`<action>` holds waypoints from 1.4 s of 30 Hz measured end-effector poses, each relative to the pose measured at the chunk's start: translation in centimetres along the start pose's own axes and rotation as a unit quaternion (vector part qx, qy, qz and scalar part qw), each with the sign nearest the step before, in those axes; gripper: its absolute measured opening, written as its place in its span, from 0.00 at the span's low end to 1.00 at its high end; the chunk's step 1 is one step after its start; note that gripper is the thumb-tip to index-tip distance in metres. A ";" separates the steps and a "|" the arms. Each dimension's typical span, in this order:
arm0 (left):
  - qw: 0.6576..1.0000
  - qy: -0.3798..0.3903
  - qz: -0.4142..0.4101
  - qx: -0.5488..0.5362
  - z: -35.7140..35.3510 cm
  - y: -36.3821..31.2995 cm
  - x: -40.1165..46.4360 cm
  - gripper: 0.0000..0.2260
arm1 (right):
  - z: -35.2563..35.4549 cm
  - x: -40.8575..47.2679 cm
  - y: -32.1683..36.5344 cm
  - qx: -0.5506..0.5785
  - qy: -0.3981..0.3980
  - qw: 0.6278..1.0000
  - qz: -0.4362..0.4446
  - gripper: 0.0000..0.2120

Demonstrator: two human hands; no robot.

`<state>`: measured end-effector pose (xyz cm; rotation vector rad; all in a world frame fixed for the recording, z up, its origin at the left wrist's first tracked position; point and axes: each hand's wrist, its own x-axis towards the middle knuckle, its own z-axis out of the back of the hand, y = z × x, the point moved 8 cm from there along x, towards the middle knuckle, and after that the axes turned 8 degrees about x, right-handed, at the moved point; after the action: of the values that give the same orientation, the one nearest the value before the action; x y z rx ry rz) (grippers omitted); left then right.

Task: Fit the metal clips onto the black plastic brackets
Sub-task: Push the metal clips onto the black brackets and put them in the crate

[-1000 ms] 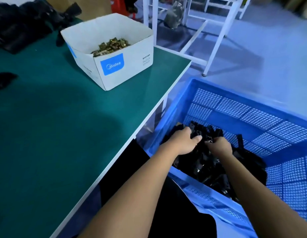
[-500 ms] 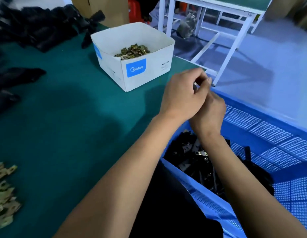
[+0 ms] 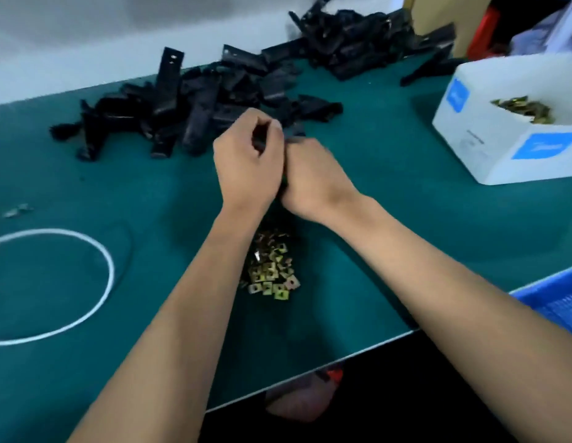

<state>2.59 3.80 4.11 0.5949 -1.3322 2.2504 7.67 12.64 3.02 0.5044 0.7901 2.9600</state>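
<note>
At the centre of the frame we see the left hand (image 3: 246, 161) and the right hand (image 3: 313, 179) pressed together above the table (image 3: 390, 219), both grips curled tight around a black plastic bracket (image 3: 292, 139) that shows only as a dark sliver between the fingers. The table is covered in green matting; a pale wall runs along the top of the frame. Loose metal clips (image 3: 272, 273) lie heaped just below the wrists. More black brackets (image 3: 189, 103) are piled across the upper middle. A white cardboard box (image 3: 502, 148) at upper right holds more clips. A blue crate (image 3: 559, 302) edges in at lower right, and a white ring (image 3: 110, 276) lies at left.
</note>
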 end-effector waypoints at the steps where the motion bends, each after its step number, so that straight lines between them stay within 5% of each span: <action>1: 1.000 -0.015 0.014 0.017 1.8 1.9 0.2 0.08 | -1.8 1.2 1.3 -0.002 0.019 1.000 0.013 0.15; 6: 0.988 -0.087 0.105 0.079 9.2 9.7 0.5 0.07 | -9.1 6.2 6.4 -0.071 0.055 0.993 0.074 0.25; 10: 0.959 -0.181 0.219 -0.003 11.6 13.8 0.8 0.08 | -11.4 10.4 5.3 -0.037 0.034 0.998 -0.043 0.27; 15: 0.944 -0.183 0.266 -0.061 11.0 15.3 0.9 0.09 | -12.6 13.8 3.6 0.051 0.081 0.991 -0.097 0.21; 18: 0.944 -0.171 0.273 -0.076 10.7 15.4 1.1 0.09 | -11.2 14.4 2.2 0.166 0.000 0.979 -0.116 0.08; 20: 0.942 -0.157 0.282 -0.090 10.3 15.6 1.1 0.09 | -10.4 14.0 0.9 0.239 -0.066 0.959 -0.138 0.08; 24: 0.941 -0.136 0.281 -0.132 9.8 15.7 1.2 0.09 | -8.5 11.7 2.9 0.263 -0.142 0.954 -0.021 0.09; 27: 0.940 -0.101 0.263 -0.194 8.8 15.1 1.3 0.10 | -7.1 9.8 5.9 0.226 -0.059 0.965 0.119 0.08; 31: 0.961 -0.079 0.202 -0.171 8.5 14.0 1.3 0.28 | -6.7 6.9 8.2 0.099 0.131 0.959 0.230 0.10; 35: 0.961 -0.076 0.197 -0.179 8.3 13.6 1.4 0.16 | -5.9 4.8 7.7 0.122 0.202 0.948 0.215 0.09; 38: 0.923 -0.083 0.253 -0.277 8.0 14.2 1.3 0.08 | -5.7 4.1 5.5 0.142 0.271 0.939 0.156 0.07; 42: 0.829 -0.101 0.321 -0.446 7.5 15.2 0.8 0.13 | -6.3 2.9 2.1 0.124 0.357 0.922 0.082 0.07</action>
<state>-5.85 -9.26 -2.62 0.0152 -2.7415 1.6387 3.02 8.17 -0.22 -0.5910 1.2251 3.2120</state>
